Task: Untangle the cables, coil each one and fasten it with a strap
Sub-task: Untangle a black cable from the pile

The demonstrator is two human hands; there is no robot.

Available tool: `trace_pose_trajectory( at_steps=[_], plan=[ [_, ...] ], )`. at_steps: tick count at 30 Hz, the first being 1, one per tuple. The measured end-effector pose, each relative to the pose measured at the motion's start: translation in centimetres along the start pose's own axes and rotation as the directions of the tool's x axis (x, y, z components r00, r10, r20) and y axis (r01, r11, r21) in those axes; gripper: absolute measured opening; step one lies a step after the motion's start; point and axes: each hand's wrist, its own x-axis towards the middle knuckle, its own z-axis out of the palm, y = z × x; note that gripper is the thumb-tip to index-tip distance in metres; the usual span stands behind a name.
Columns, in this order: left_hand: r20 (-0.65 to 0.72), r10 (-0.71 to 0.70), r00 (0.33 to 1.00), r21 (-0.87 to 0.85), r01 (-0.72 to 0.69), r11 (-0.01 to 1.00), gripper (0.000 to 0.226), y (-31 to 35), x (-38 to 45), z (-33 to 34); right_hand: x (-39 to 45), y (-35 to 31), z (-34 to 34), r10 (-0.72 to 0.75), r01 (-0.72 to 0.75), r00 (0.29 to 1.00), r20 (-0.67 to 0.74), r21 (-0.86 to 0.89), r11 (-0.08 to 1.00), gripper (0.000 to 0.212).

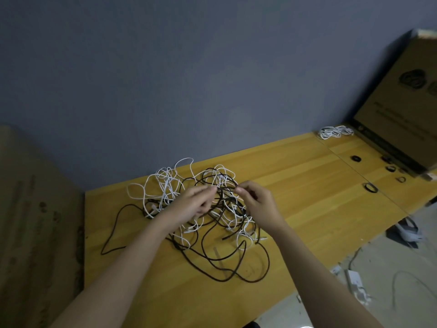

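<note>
cables (208, 223) tangled on table (307, 209); left hand (191, 204) and right hand (257, 200) pinch strands, straps (370, 187) well apart.

- The tangled heap of thin cables (208, 209) under my hands mixes white strands with dark brown-black ones.
- The wooden tabletop (295, 185) is honey-yellow with paler grain streaks.
- The small looped straps (370, 187) on it are black.
- The bundle of coiled cable (334, 132) at the far edge is white.
- The wall (165, 79) behind is flat blue-grey.
- The cardboard box (402, 102) is tan with dark print.
</note>
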Motion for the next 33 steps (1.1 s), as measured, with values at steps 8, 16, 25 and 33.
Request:
trace_pose_trajectory(
  at_steps=[8, 16, 25, 33],
  plan=[
    [-0.147, -0.015, 0.989, -0.372, -0.041, 0.927, 0.042, 0.0, 0.2, 0.5, -1.9, 1.0, 2.3, 0.013, -0.015, 1.000, 0.021, 0.081, 0.997, 0.021],
    [-0.021, -0.022, 1.000, -0.408, 0.012, 0.913, 0.045, 1.5, -0.6, 1.4, -0.5, 0.3, 1.2, 0.007, -0.003, 0.990, -0.141, 0.026, 1.000, 0.022],
    [-0.256, 0.007, 0.967, -0.545, -0.150, 0.825, 0.031, 1.5, 0.5, -1.2, -5.3, 6.5, 3.7, 0.254, -0.242, 0.951, 0.176, -0.091, 0.966, 0.023],
    [-0.343, 0.114, 0.932, 0.011, -0.118, 0.993, 0.024, 0.4, 1.1, 0.0, -5.0, 4.5, 4.8, -0.026, 0.180, 0.966, 0.257, -0.599, 0.780, 0.038]
  ],
)
